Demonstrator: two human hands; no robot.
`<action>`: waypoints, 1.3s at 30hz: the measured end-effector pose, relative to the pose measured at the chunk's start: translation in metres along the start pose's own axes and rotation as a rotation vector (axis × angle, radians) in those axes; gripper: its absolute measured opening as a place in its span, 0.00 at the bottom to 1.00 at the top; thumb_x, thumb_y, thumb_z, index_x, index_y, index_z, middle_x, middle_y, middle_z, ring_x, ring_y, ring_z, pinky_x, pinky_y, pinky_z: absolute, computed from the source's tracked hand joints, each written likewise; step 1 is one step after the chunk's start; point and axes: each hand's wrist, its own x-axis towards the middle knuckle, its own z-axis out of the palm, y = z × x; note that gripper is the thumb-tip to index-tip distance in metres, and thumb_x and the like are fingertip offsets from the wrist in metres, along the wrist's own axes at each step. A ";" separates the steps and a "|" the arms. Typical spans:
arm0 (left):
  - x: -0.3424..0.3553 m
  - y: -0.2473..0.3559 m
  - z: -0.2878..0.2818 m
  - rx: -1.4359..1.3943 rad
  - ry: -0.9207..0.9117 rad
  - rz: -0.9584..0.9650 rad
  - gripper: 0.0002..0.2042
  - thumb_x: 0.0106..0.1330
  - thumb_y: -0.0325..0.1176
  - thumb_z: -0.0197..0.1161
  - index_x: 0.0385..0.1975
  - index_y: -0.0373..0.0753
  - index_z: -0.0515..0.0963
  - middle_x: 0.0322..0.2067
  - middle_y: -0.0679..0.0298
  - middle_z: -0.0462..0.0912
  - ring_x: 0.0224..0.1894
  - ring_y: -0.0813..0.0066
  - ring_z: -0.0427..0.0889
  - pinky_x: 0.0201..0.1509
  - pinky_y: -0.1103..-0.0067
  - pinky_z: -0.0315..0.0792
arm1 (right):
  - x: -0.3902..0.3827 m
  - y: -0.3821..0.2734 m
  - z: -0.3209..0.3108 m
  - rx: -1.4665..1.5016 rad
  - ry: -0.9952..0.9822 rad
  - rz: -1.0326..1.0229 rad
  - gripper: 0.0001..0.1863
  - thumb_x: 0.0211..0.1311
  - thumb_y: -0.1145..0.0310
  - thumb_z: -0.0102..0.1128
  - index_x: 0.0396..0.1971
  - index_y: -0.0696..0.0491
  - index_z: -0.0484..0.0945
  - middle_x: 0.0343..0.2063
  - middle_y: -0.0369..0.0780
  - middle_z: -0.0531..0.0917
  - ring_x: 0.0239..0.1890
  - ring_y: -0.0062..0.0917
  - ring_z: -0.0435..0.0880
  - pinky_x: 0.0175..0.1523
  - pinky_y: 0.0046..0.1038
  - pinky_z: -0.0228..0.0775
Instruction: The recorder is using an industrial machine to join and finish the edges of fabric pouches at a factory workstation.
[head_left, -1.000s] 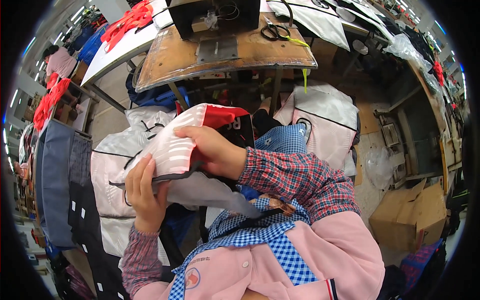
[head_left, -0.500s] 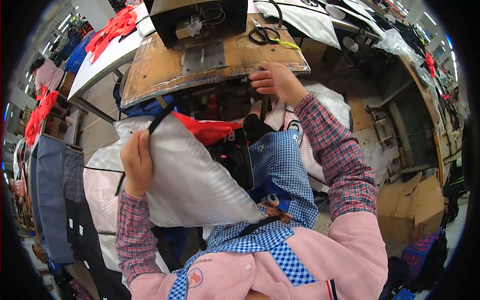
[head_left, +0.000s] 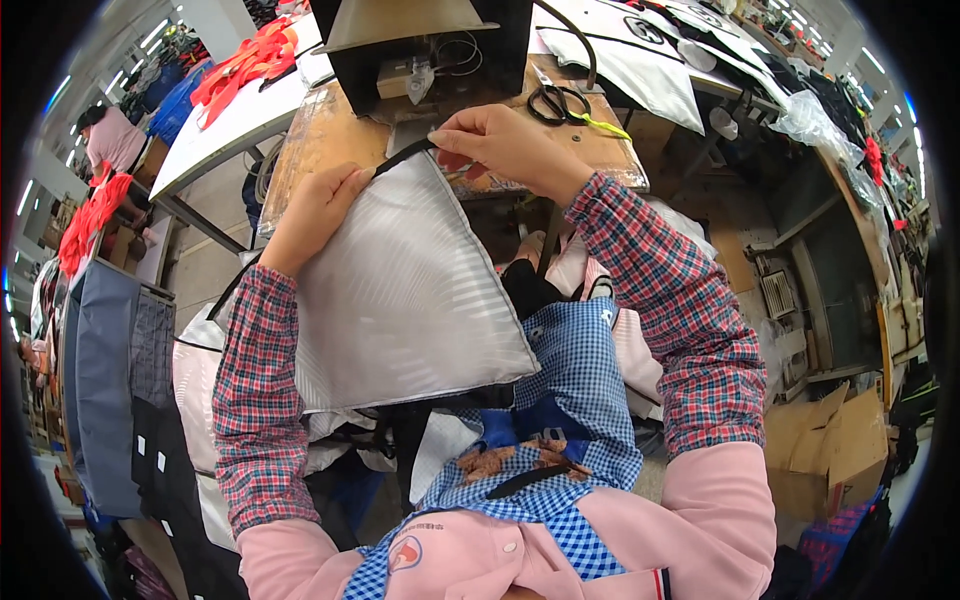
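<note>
My left hand (head_left: 318,212) is closed on the upper left edge of a silvery white fabric piece (head_left: 405,285) with black binding (head_left: 398,162). My right hand (head_left: 505,150) pinches that binding at the piece's top corner, at the front of a wooden board (head_left: 310,140). The piece hangs down over my lap and blue checked apron (head_left: 575,360). Just beyond my hands stands a black-housed machine (head_left: 358,50) with a small metal mechanism. Black-handled scissors (head_left: 560,110) with a yellow strip lie on the board to the right of my right hand.
Red straps (head_left: 250,70) lie on a white table at left; a person in pink (head_left: 115,140) works beyond. Grey and black fabric (head_left: 100,360) hangs at left. White pieces (head_left: 650,70) cover a table behind. A cardboard box (head_left: 850,450) and a metal cabinet (head_left: 830,300) are at right.
Both hands have moved up toward the board and machine, lifting and spreading the piece. My right hand, open half a second ago, now grips the binding. The red fabric is now hidden.
</note>
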 end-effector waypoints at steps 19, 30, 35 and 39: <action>0.053 -0.047 -0.003 0.081 0.025 -0.016 0.17 0.72 0.40 0.51 0.34 0.29 0.77 0.27 0.52 0.80 0.30 0.67 0.77 0.40 0.75 0.70 | 0.057 0.022 0.008 0.556 0.230 0.156 0.09 0.65 0.66 0.54 0.31 0.54 0.79 0.24 0.31 0.76 0.29 0.18 0.76 0.35 0.24 0.73; 0.054 -0.033 -0.010 0.118 0.056 -0.041 0.16 0.72 0.38 0.54 0.45 0.31 0.79 0.35 0.51 0.84 0.36 0.64 0.83 0.44 0.77 0.74 | 0.061 0.021 0.011 0.631 0.291 0.091 0.08 0.66 0.66 0.55 0.33 0.54 0.79 0.24 0.29 0.77 0.25 0.14 0.74 0.31 0.17 0.69; 0.055 -0.045 -0.004 0.095 0.157 0.045 0.17 0.71 0.40 0.54 0.35 0.29 0.78 0.26 0.52 0.80 0.29 0.67 0.78 0.38 0.74 0.71 | 0.063 0.017 0.017 0.620 0.335 0.079 0.08 0.65 0.67 0.55 0.32 0.54 0.79 0.23 0.29 0.77 0.24 0.14 0.73 0.30 0.17 0.67; 0.056 -0.045 -0.004 0.123 0.169 0.055 0.17 0.71 0.40 0.54 0.34 0.29 0.79 0.25 0.51 0.79 0.28 0.65 0.77 0.37 0.73 0.71 | 0.063 0.016 0.020 0.608 0.374 0.075 0.07 0.64 0.67 0.55 0.30 0.53 0.80 0.22 0.29 0.76 0.23 0.13 0.72 0.29 0.16 0.66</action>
